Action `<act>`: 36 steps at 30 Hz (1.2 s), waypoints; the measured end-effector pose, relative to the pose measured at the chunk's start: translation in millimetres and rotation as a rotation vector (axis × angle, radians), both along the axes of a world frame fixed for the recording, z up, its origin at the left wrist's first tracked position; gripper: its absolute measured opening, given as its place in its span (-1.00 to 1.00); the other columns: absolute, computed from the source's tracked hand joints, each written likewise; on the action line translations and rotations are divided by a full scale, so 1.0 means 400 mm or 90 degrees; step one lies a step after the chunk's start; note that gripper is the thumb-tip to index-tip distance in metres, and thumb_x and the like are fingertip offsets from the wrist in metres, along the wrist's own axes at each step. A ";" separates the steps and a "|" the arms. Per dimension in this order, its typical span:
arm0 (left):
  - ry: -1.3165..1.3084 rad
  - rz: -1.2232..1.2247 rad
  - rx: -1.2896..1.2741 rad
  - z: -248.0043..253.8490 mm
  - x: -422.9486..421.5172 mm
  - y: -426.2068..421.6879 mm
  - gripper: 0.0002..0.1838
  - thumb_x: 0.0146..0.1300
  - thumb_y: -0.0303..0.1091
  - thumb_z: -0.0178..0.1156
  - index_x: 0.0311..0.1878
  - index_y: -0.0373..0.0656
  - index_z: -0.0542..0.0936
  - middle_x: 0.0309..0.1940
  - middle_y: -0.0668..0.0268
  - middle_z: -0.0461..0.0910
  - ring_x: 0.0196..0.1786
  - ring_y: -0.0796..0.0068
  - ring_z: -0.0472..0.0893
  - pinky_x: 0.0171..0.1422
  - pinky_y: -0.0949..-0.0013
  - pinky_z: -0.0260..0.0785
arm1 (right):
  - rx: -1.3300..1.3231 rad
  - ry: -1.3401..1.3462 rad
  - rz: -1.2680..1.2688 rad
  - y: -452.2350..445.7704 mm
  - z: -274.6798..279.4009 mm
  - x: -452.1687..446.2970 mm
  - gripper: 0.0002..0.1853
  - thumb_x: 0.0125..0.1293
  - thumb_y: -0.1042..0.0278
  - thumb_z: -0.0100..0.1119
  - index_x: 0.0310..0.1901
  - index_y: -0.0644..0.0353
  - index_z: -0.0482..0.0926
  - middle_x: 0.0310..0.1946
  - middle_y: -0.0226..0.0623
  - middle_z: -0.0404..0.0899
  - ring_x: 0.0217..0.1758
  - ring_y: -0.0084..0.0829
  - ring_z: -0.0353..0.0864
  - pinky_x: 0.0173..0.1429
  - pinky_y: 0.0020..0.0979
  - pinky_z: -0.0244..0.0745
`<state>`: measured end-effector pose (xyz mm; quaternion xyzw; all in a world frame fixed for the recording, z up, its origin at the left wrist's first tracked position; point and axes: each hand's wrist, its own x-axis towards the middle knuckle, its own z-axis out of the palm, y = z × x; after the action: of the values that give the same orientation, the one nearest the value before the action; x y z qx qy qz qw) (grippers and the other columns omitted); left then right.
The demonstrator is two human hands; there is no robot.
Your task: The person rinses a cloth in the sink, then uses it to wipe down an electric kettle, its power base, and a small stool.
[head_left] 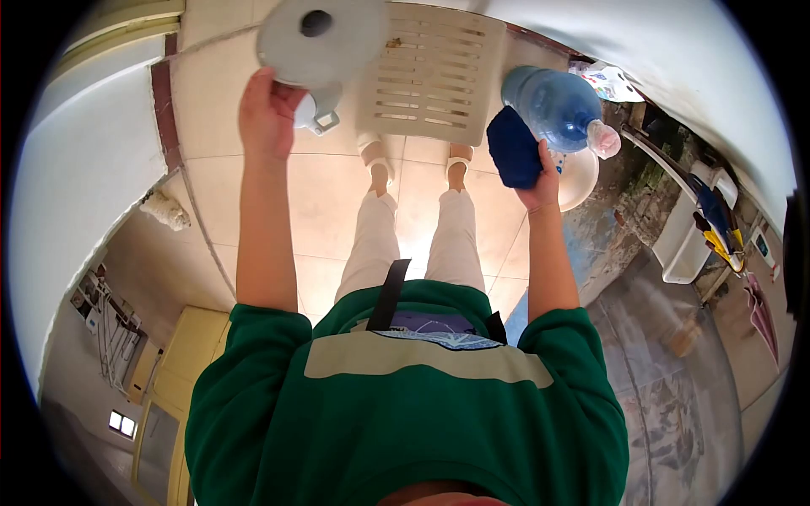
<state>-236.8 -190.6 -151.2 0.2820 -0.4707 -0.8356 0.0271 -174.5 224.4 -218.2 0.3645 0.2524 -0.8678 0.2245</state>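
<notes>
Up at the top left, my left hand [270, 114] has its fingers closed at the near edge of a round grey lid [346, 46] with a dark knob or hole at its centre. Partly hidden below the lid is a white object with a handle [326, 118]. On the other side, my right hand [542, 183] grips a dark blue cloth [513, 148], folded into a pad. The cloth is held apart from the lid. Just beyond the right hand lies a large blue water bottle [553, 105], its neck wrapped in plastic.
A slatted beige plastic seat [430, 80] stands in front of my feet. A pale basin [580, 181] sits behind my right hand. To the right are a white trough [682, 249] and yellow-handled tools [721, 240]. A white wall [101, 152] runs along the left.
</notes>
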 end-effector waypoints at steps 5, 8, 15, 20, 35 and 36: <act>0.041 0.065 0.021 0.072 -0.023 -0.094 -0.74 0.36 -0.34 -0.04 -0.01 -0.32 0.45 -0.08 0.14 0.56 0.01 0.27 0.56 0.15 0.19 0.46 | 0.345 0.120 0.025 -0.089 0.006 -0.121 -0.58 0.18 0.54 0.19 0.10 0.15 0.44 0.01 -0.23 0.48 0.01 -0.37 0.51 0.09 -0.46 0.45; 0.037 0.124 0.008 0.092 -0.011 -0.128 -0.71 0.39 -0.35 -0.08 0.06 -0.33 0.42 0.04 0.12 0.49 0.13 0.26 0.48 0.27 0.15 0.36 | 0.692 0.276 0.033 -0.151 -0.072 -0.222 -0.60 0.14 0.46 0.24 0.06 0.16 0.46 -0.05 -0.25 0.52 -0.02 -0.38 0.52 0.05 -0.42 0.43; 0.004 0.132 -0.018 0.080 0.062 -0.223 -0.69 0.40 -0.32 -0.06 0.10 -0.28 0.42 0.04 0.16 0.51 0.10 0.32 0.51 0.24 0.21 0.38 | 1.210 0.371 0.158 -0.345 -0.274 -0.368 -0.63 -0.03 0.43 0.25 -0.11 0.13 0.49 -0.16 -0.11 0.53 -0.08 -0.01 0.47 0.02 -0.11 0.33; -0.002 0.116 0.002 0.067 0.096 -0.262 -0.74 0.41 -0.31 -0.06 0.02 -0.23 0.47 -0.04 0.23 0.56 0.02 0.41 0.55 0.13 0.29 0.44 | 1.170 0.478 0.314 -0.498 -0.266 -0.336 -0.53 -0.05 0.36 0.30 -0.02 0.04 0.45 0.16 -0.20 0.41 0.13 -0.04 0.36 0.20 -0.15 0.25; 0.030 0.089 0.043 0.030 0.091 -0.265 -0.78 0.40 -0.31 -0.06 -0.04 -0.23 0.44 -0.19 0.27 0.58 -0.12 0.45 0.60 -0.04 0.34 0.50 | 1.404 0.838 0.541 -0.570 -0.231 -0.348 -0.81 -0.02 0.28 0.25 -0.30 -0.09 0.64 -0.22 -0.57 0.53 0.05 -0.42 0.37 0.13 -0.17 0.15; 0.032 0.088 0.042 0.031 0.091 -0.262 -0.78 0.40 -0.31 -0.06 -0.04 -0.22 0.44 -0.19 0.27 0.58 -0.12 0.45 0.60 -0.04 0.34 0.50 | 1.403 0.838 0.542 -0.568 -0.238 -0.347 -0.81 -0.02 0.28 0.25 -0.30 -0.09 0.64 -0.22 -0.57 0.53 0.05 -0.42 0.37 0.13 -0.17 0.15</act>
<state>-200.3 -295.5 -138.9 0.2934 -0.4217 -0.8535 0.0877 -313.4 -2.7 -313.5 -0.2322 0.9638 -0.0917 -0.0941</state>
